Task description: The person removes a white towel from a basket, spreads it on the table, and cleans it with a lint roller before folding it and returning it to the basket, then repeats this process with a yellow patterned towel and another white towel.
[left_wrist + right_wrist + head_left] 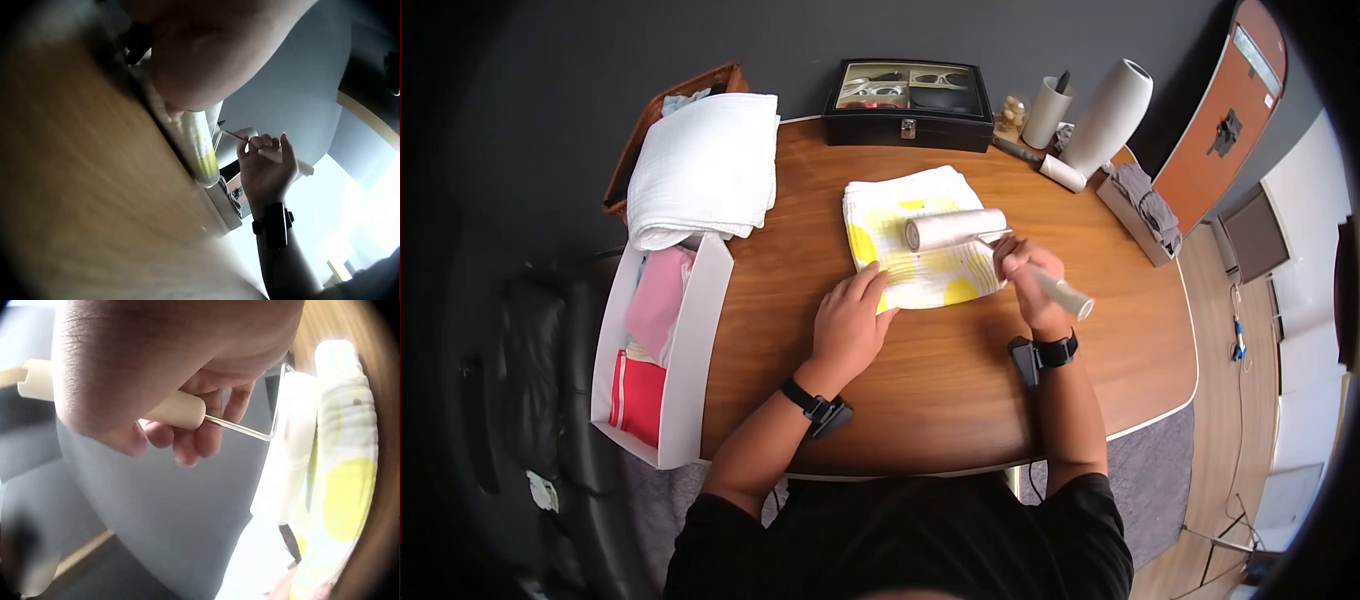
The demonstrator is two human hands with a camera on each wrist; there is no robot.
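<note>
A folded white cloth with yellow patches (920, 280) lies in the middle of the wooden table. My right hand (1032, 275) grips the cream handle (178, 409) of a lint roller (955, 228), whose white roll lies across the upper part of the cloth. In the right wrist view a bent metal rod joins handle and roll, and the roll is right at the cloth's surface. My left hand (852, 318) rests on the cloth's near left corner, fingers extended over its edge.
Left, a white box (695, 370) holds pink and red fabrics, behind it a folded white towel (705, 165) over a brown basket. A black glasses case (910, 130) stands at the back. Rear right are a white vase (1110, 115), a cup (1048, 112) and a box of grey cloth (1135, 225).
</note>
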